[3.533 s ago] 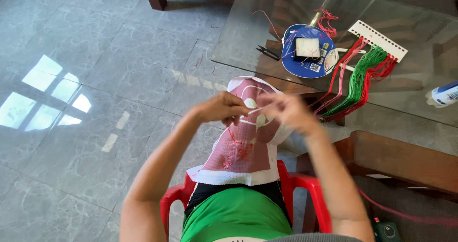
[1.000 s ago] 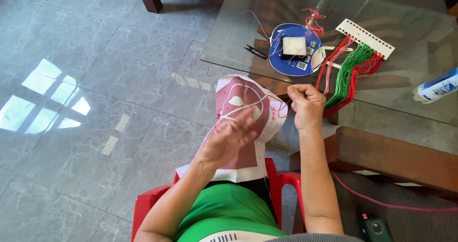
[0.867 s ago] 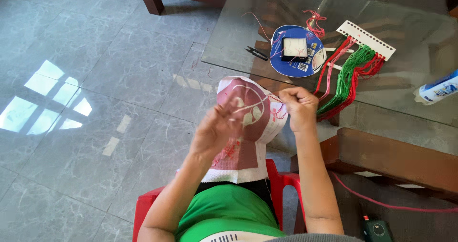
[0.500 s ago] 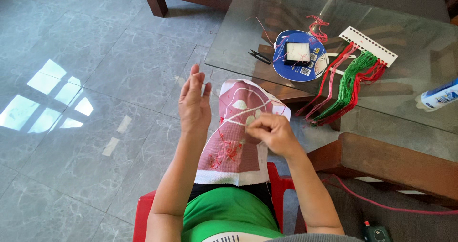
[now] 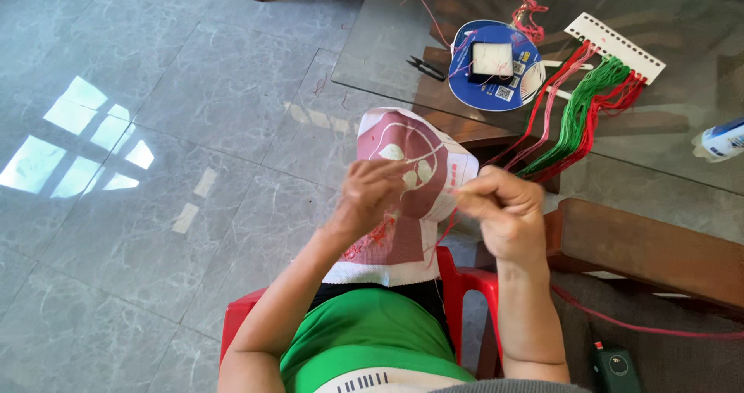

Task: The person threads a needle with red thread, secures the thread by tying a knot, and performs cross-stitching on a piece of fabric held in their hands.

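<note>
An embroidery cloth (image 5: 422,199), dark red with white leaf shapes and a white border, lies over my knee. My left hand (image 5: 366,199) rests on its middle, with the fingers curled and gripping the fabric. Just off the cloth's right edge, my right hand (image 5: 502,211) is closed, pinching a red thread (image 5: 444,234) that runs down to the cloth. Whether a needle is in those fingers is too small to tell.
On the glass table (image 5: 387,44) ahead are a blue round disc (image 5: 474,91) with a white pad, small black snips (image 5: 426,68), a white card with green and red threads (image 5: 593,102) and a white-blue bottle (image 5: 722,139). A red plastic chair (image 5: 465,284) is under me and a wooden rail (image 5: 643,246) is at right.
My left hand, raised and spread half a second ago, has come back down onto the cloth. My right hand has moved from the cloth out to the right, drawing the red thread.
</note>
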